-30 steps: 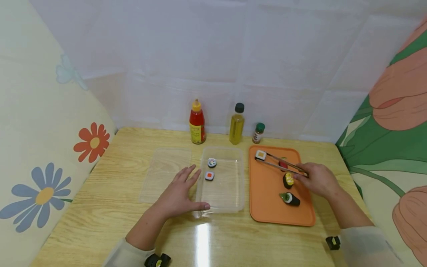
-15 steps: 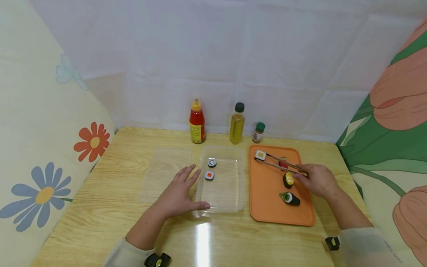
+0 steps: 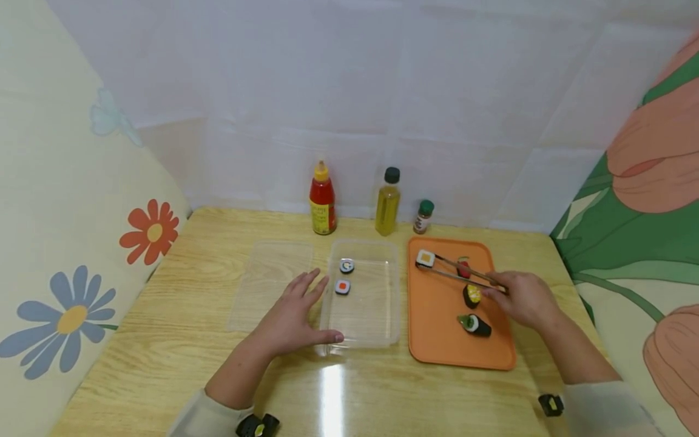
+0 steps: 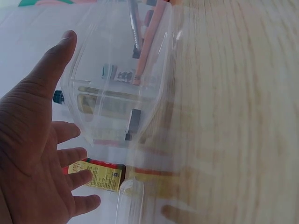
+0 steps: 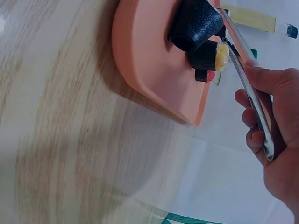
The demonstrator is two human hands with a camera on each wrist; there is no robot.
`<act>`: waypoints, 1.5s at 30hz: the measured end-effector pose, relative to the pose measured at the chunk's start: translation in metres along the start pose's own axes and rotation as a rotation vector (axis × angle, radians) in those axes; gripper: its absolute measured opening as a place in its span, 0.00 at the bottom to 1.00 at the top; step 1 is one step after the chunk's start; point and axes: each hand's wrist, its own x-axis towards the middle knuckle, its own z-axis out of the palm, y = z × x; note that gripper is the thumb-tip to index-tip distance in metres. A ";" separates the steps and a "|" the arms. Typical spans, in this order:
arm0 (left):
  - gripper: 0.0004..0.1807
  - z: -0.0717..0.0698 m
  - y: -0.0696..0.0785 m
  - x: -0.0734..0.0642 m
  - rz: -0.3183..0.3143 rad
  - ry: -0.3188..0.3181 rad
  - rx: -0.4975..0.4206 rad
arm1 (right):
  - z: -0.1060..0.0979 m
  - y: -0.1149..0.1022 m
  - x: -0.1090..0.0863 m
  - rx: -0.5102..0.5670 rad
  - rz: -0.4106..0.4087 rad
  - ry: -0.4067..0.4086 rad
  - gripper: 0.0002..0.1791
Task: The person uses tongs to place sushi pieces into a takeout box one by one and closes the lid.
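Observation:
My right hand (image 3: 525, 298) grips metal tongs (image 5: 250, 81) over the orange tray (image 3: 437, 340). Between the tips sits a square sushi roll (image 3: 425, 259) with a yellow-orange centre, at the tray's far left corner. Nearer my fingers on the tray are a red-topped sushi (image 3: 463, 267), a yellow-topped one (image 3: 472, 296) and a cone-shaped hand roll (image 3: 476, 325). My left hand (image 3: 292, 315) is spread at the left side of a clear plastic container (image 3: 394, 303), thumb over its near corner. Inside lie a round sushi roll (image 3: 346, 266) and an orange-centred one (image 3: 342, 287).
A clear lid (image 3: 267, 267) lies flat left of the container, partly behind my left hand. Along the back stand a red sauce bottle (image 3: 323, 203), an oil bottle (image 3: 388, 206) and a small green-capped jar (image 3: 423, 217). A white sheet (image 3: 273, 91) hangs behind the table.
The tongs and the square sushi roll have shifted slightly towards me, and my right hand has moved a little right and nearer. My left hand stays in place.

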 end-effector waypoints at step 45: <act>0.70 0.001 -0.001 -0.001 -0.009 -0.005 -0.020 | -0.037 -0.035 -0.008 0.014 -0.275 0.178 0.24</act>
